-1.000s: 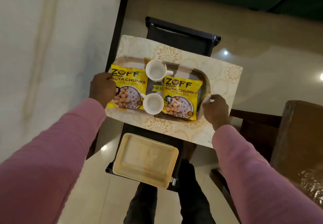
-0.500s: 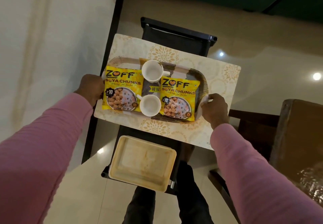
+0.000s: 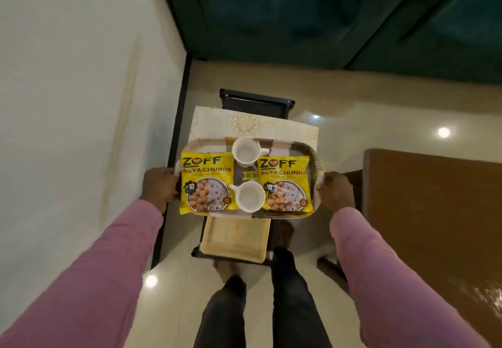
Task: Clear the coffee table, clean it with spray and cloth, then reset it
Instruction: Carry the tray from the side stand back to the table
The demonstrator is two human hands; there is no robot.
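The tray [image 3: 312, 154] was held level in the air by both hands, above a small table whose patterned top [image 3: 244, 122] showed past its far edge. The left hand [image 3: 160, 187] was closed around the tray's left end and the right hand [image 3: 335, 188] was closed around its right end, both arms in pink sleeves [image 3: 380, 266]. On the tray lay two yellow packets of soya chunks, the left packet [image 3: 206, 184] and the right packet [image 3: 284, 184], flat and side by side. Between them stood two white cups: the far cup [image 3: 244, 150] with its handle pointing right, and the near cup [image 3: 250, 196] with its handle pointing left, touching the left packet. Both cups looked empty. Below the tray's near edge, a shallow cream dish [image 3: 233, 241] sat on a lower dark shelf. A brown wooden surface [image 3: 434, 211] stood to the right, and a dark green sofa [image 3: 326, 13] lay beyond.
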